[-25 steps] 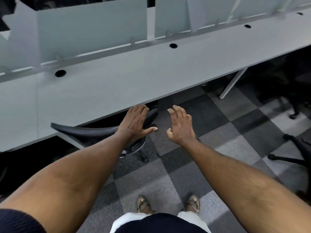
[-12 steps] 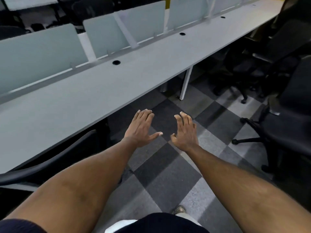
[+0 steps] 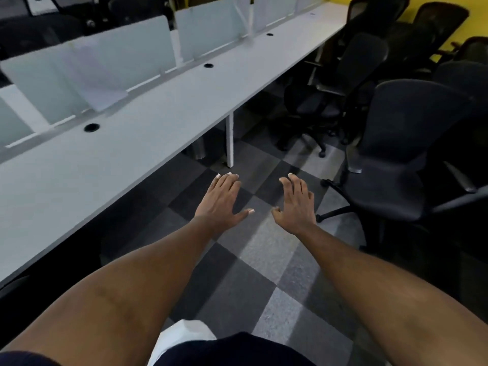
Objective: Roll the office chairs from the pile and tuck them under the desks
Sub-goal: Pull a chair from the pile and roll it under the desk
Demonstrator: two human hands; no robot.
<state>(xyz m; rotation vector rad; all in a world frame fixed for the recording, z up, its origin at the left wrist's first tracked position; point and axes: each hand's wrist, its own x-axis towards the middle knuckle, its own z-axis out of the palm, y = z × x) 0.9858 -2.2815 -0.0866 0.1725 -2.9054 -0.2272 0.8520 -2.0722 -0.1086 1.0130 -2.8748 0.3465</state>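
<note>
Black mesh-back office chairs (image 3: pixel 369 62) piled at the right, both grips bare

The nearest dark swivel chair (image 3: pixel 390 165) of the pile stands on the checkered grey carpet floor (image 3: pixel 264 254), just right of the right grip (image 3: pixel 297 204) and not touched by it. The others crowd behind it toward the yellow wall (image 3: pixel 422 3). The left grip (image 3: pixel 220 200) and the right grip both hang wide over the carpet, fingers spread, palms down, holding nothing.

Risks, as I judge them: the piled chairs stand very close, so their star bases and armrests may be interlocked, and a hard pull on the nearest 1 could drag or tip a neighbour. Its armrests might also catch the edge of the long white table (image 3: pixel 132 143) if it is rolled in fast or too high.

That table runs along the left, with frosted divider panels (image 3: pixel 118 64) and a round black cable hole (image 3: pixel 91 127) near its back edge. 1 white table leg (image 3: pixel 230 138) and a steel bin (image 3: pixel 198 147) beside it stand beneath the table ahead. A chair aimed straight there would strike them, so it should go in to 1 side of the leg
</note>
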